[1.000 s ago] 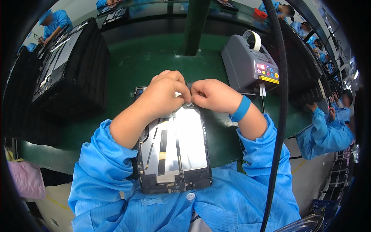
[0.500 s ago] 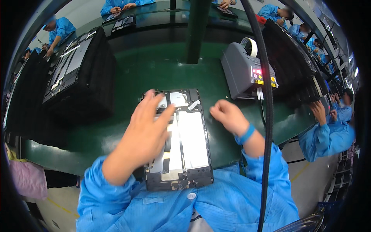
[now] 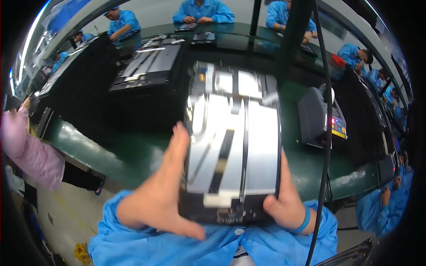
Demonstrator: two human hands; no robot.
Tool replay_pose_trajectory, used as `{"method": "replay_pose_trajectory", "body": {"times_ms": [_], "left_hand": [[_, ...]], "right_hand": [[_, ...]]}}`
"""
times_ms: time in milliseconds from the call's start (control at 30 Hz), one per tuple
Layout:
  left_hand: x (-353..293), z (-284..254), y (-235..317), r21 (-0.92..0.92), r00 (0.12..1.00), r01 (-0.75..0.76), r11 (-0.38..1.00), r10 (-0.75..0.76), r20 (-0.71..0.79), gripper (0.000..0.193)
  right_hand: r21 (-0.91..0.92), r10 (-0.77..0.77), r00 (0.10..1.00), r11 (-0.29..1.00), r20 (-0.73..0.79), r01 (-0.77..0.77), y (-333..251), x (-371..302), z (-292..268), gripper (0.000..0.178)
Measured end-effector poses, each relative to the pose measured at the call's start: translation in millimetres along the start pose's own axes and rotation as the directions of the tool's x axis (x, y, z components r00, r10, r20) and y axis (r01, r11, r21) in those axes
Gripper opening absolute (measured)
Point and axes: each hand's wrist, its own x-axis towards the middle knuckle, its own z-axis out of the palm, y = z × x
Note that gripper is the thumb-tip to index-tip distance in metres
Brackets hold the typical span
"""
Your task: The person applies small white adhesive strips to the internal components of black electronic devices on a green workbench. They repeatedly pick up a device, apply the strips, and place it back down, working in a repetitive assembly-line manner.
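An opened tablet (image 3: 262, 150) with silvery battery panels, black strips and small circuit boards is tilted up before me, blurred by motion. Along its left side lies my left hand (image 3: 162, 190), fingers stretched up the edge and thumb spread by the lower left corner. My right hand (image 3: 288, 201) grips the lower right edge, its thumb on the front and its other fingers mostly hidden behind; a blue band circles that wrist. The tablet's underside cannot be seen.
Tall black stacks topped with opened tablets (image 3: 151, 62) stand on the green table (image 3: 111, 153) to the left. A grey tape dispenser (image 3: 313, 115) sits at right, beyond a hanging black cable (image 3: 326, 133). Several people in blue work around; a pink-sleeved person (image 3: 35, 150) is at left.
The tablet has risen off the table toward me, and both hands have moved down to its sides. My right hand has gone from a closed shape beside it to its edge. The view has swung left.
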Motion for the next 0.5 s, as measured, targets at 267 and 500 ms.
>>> {"method": "replay_pose_trajectory", "body": {"times_ms": [267, 500], "left_hand": [[39, -154, -75, -0.509, 0.854, -0.020, 0.861, -0.250, -0.456, 0.095], [24, -204, -159, -0.605, 0.780, 0.166, 0.779, -0.479, -0.403, 0.097]], "right_hand": [[0.148, -0.190, 0.976, 0.968, -0.108, 0.204, -24, 232, 47, 0.072], [-0.162, 0.051, 0.989, 0.984, -0.139, -0.074, -21, 288, 97, 0.090]]}}
